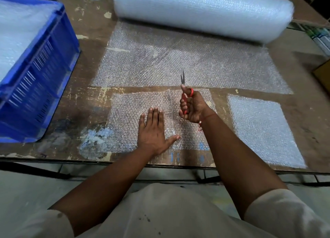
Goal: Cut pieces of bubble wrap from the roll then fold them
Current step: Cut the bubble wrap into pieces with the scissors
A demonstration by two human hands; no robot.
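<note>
The left hand [153, 130] lay flat, fingers straight, pressing a cut rectangle of clear bubble wrap [128, 119] onto the worn brown wooden table [85, 71], near its front edge. The right hand [193, 106] gripped red-handled scissors [184, 89], blades pointing toward the big white bubble wrap roll [201, 10]. A clean fold probably called for parking the scissors first, then creasing along the raised centre ridge with both palms.

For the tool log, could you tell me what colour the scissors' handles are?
Red; the scissors, held in the right hand, show clearly in the head view.
</note>
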